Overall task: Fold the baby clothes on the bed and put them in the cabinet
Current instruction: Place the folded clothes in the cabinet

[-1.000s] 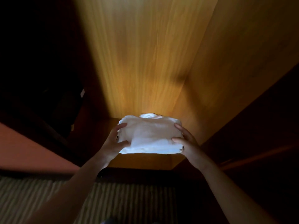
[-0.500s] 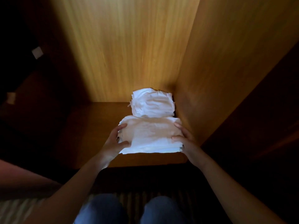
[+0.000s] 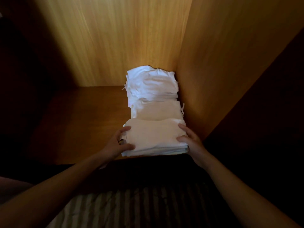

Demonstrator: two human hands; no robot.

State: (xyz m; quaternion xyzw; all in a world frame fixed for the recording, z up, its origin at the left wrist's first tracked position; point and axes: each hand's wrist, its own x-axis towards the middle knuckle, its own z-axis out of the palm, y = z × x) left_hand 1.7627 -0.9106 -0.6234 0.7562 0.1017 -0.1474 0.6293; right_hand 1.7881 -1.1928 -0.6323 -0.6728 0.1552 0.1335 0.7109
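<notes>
three stacks of folded white baby clothes line the cabinet shelf (image 3: 79, 122): the back stack (image 3: 151, 84) and middle stack (image 3: 156, 111) just beyond the fingertips, the front stack (image 3: 153, 139) gripped between the left hand (image 3: 117, 143) and right hand (image 3: 191, 143), both half-curled round its sides, thumbs on top.

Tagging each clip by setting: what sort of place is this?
Probably the inside of a wooden cabinet or wardrobe: wood-grain back panel, side wall, and a shelf carrying folded white clothes, the front pile held by left hand and right hand.
</notes>
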